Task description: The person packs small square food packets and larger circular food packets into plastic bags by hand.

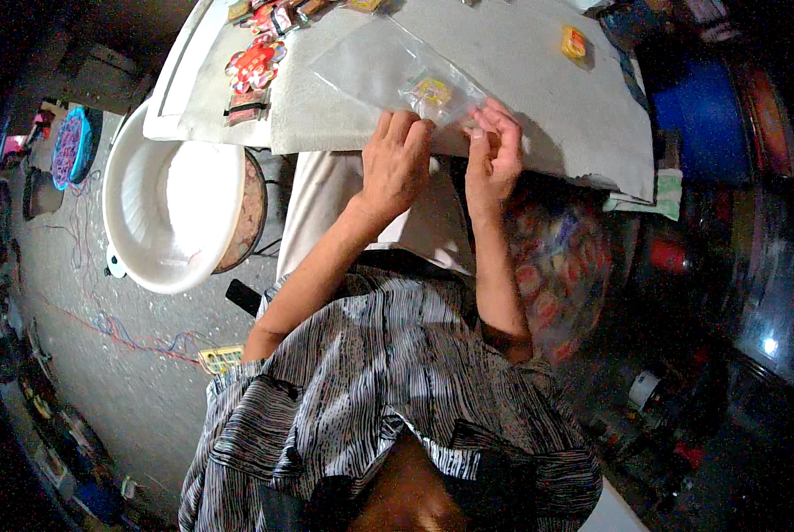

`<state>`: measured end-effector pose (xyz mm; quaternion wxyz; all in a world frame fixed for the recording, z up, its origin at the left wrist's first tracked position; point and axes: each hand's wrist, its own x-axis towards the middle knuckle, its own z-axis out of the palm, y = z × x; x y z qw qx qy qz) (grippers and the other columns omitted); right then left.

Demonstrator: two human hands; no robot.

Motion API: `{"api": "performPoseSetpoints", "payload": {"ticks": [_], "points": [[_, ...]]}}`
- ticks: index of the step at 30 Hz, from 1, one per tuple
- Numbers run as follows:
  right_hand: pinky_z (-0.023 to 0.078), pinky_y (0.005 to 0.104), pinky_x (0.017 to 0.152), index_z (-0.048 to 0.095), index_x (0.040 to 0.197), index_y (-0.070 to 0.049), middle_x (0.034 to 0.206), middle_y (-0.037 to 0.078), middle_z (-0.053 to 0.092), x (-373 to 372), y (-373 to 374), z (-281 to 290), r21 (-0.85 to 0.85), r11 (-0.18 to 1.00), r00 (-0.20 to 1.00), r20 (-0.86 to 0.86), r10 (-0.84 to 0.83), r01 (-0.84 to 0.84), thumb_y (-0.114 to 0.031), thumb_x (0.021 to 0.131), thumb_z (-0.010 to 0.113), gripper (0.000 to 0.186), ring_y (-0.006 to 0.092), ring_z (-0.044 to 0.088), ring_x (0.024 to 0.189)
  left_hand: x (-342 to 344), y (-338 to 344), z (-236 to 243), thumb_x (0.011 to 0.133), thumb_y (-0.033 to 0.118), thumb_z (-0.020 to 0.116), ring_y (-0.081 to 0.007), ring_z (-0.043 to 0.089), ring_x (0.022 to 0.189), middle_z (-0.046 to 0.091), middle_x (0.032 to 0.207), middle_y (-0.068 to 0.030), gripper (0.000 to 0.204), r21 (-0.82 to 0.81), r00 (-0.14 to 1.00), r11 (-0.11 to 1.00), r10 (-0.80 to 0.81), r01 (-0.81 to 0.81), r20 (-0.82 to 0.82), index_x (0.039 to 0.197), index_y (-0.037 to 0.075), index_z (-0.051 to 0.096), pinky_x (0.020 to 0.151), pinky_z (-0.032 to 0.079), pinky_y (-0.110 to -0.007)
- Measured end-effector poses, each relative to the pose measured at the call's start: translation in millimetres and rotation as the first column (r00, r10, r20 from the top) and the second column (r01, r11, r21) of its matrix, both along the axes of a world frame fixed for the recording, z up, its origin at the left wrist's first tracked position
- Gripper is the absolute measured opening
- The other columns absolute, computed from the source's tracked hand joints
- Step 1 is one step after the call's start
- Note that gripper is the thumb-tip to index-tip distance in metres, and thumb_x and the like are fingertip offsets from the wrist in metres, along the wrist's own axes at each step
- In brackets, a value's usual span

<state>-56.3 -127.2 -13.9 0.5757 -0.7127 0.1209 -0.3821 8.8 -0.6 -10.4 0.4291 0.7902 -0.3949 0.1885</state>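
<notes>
A clear plastic bag (361, 66) with something small and yellow in it lies near the front edge of a pale tabletop (556, 124). Left hand (397, 161) and right hand (493, 168) each have a narrow grip, pinching the bag's near end.

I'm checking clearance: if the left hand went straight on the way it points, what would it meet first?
The left hand would likely meet the clear bag first; exact depth, and whether they touch now, is hard to tell.
</notes>
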Motion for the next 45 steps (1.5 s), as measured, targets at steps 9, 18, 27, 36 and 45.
{"api": "performPoseSetpoints", "payload": {"ticks": [9, 18, 27, 36, 45], "points": [[0.047, 0.0391, 0.086, 0.062, 0.108, -0.002, 0.100, 0.018, 0.064, 26, -31, 35, -0.604, 0.791, 0.929, -0.341, -0.143, -0.100, -0.001, 0.080, 0.062, 0.028, 0.0330, 0.060, 0.095, -1, 12, -10, 0.077, 0.005, 0.061, -0.0327, 0.055, 0.085, 0.057, 0.095, -0.0091, 0.016, 0.098, 0.996, 0.994, 0.064, -0.058, -0.055, 0.092, 0.008, 0.057, 0.068, 0.048, -0.043], [0.049, 0.0364, 0.076, 0.065, 0.095, -0.002, 0.090, 0.011, 0.063, -17, -16, 28, -0.594, 0.783, 0.880, -0.253, -0.403, 0.187, -0.004, 0.082, 0.066, 0.014, 0.0275, 0.060, 0.084, 9, 0, -6, 0.069, 0.004, 0.059, -0.0286, 0.051, 0.076, 0.053, 0.086, -0.0091, 0.022, -0.034, 0.998, 0.999, 0.028, -0.027, 0.050, 0.091, 0.007, 0.057, 0.063, 0.045, -0.038], [0.046, 0.0437, 0.083, 0.066, 0.097, -0.004, 0.108, 0.013, 0.059, -39, 1, 44, -0.843, 0.536, 0.931, -0.232, -0.282, -0.048, -0.005, 0.078, 0.068, 0.019, 0.0335, 0.056, 0.096, 7, -1, -3, 0.067, 0.004, 0.062, -0.0284, 0.052, 0.078, 0.054, 0.088, -0.0086, 0.025, -0.029, 1.000, 1.000, -0.008, 0.008, 0.005, 0.092, 0.007, 0.058, 0.063, 0.046, -0.039], [0.020, 0.0661, 0.107, 0.066, 0.115, -0.017, 0.148, 0.017, 0.032, -24, 5, 33, -0.870, 0.491, 0.854, -0.285, -0.435, -0.040, -0.022, 0.083, 0.067, 0.033, 0.0454, 0.026, 0.135, 8, 3, -7, 0.071, 0.007, 0.065, -0.0301, 0.055, 0.080, 0.058, 0.090, -0.0082, 0.025, 0.032, 0.997, 0.999, -0.037, 0.039, -0.074, 0.095, 0.009, 0.063, 0.066, 0.048, -0.040], [0.020, 0.0667, 0.104, 0.061, 0.123, -0.016, 0.153, 0.018, 0.021, -1, 4, 31, -0.859, 0.490, 0.783, -0.405, -0.472, -0.148, -0.015, 0.086, 0.062, 0.038, 0.0456, 0.020, 0.137, 12, 1, -3, 0.071, 0.014, 0.068, -0.0286, 0.054, 0.081, 0.058, 0.090, -0.0066, 0.022, 0.092, 0.998, 0.994, -0.052, 0.055, -0.041, 0.092, 0.012, 0.066, 0.066, 0.048, -0.039]]}}
